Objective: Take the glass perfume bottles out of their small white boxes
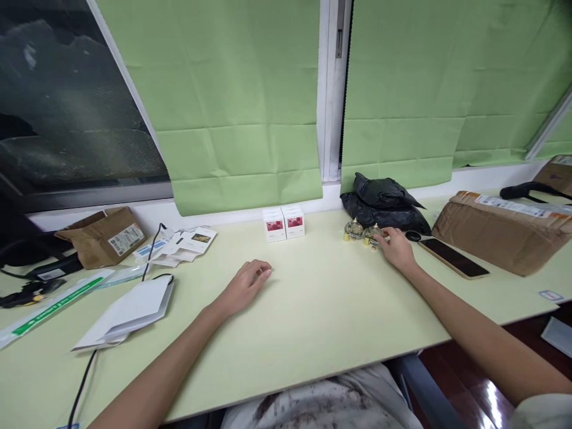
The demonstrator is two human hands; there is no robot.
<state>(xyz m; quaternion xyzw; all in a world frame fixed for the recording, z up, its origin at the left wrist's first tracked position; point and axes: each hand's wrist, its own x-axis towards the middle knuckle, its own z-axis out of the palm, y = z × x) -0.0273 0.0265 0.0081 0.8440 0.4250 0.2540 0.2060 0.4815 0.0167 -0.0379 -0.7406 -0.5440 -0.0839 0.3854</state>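
Observation:
My right hand reaches to the right back of the table, its thumb and fingertips closed on a small, round clear-glass piece with gold-coloured fittings. A second glass piece of the same look stands just left of it. Small gold parts lie at the foot of both, too small to name. My left hand rests on the table, loosely curved, thumb a little apart from the fingers, holding nothing. Beyond it, a block of small white boxes with red pictures stands near the wall.
Black plastic bags lie behind the glass pieces. To the right are a phone and a big cardboard box. An opened carton, flattened white boxes, folded white paper and a black cable occupy the left.

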